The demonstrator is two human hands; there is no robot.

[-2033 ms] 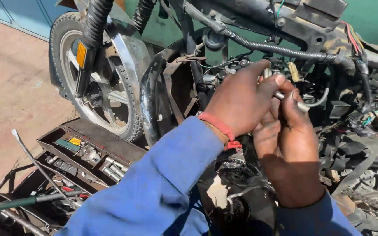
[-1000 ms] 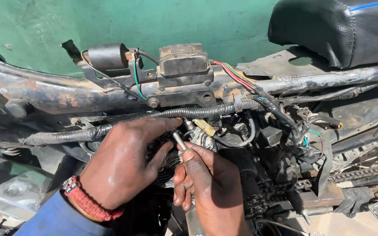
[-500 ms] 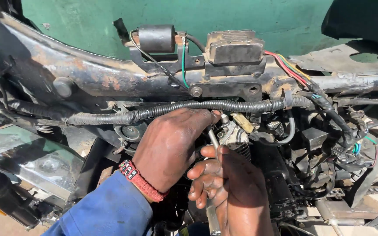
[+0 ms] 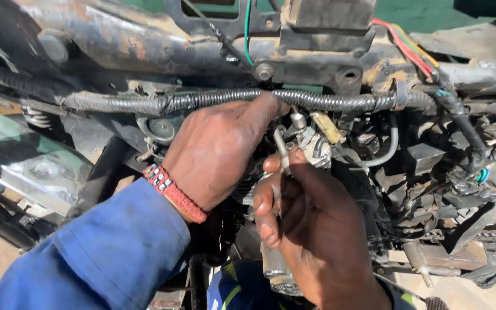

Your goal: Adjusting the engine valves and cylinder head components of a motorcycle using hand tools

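Rusty motorcycle frame (image 4: 144, 43) up top, one ribbed black hose (image 4: 213, 100) across it. Left hand (image 4: 219, 152) curls loosely against the hose; right hand (image 4: 311, 229) grips one thin metal tool (image 4: 282, 150) just below.

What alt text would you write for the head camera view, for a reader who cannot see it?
Two bare hands work inside a stripped motorcycle frame: the right hand grips a thin metal tool, and the left hand, with a red wristband, reaches under a ribbed black cable sleeve. Coloured wires run at upper right.
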